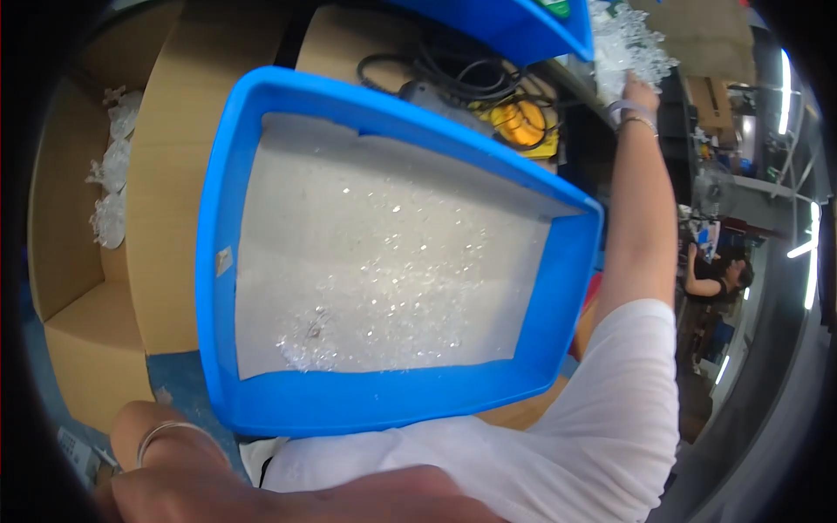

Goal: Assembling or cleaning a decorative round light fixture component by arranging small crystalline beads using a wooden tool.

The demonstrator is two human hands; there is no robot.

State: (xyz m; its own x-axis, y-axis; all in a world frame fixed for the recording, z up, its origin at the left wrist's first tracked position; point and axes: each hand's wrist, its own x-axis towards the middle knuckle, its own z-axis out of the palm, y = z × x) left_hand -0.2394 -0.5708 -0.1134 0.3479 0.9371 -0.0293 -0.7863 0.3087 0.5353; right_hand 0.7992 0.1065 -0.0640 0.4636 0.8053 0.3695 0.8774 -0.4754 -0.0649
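My right arm reaches far up to the right. My right hand (pixel 642 94) is at the near edge of a heap of clear, spiky plastic pieces (pixel 629 48), touching it; the fingertips are partly hidden there. At the lower left, my left hand (pixel 135 420) is bent beyond a bangle on the wrist, beside the cardboard box. Its fingers do not show. Between my arms is a large blue plastic tray (pixel 349 405), tilted in the view. A greyish sheet (pixel 288 192) lines it, with many small clear bits (pixel 418 261) scattered on top.
An open cardboard box (pixel 174 218) at the left holds several clear plastic clusters (pixel 112 170). Behind the tray lie black cables (pixel 436 70) and a round yellow object (pixel 521 122). Another blue bin (pixel 523 26) stands at the top. A person (pixel 719 277) is farther off at the right.
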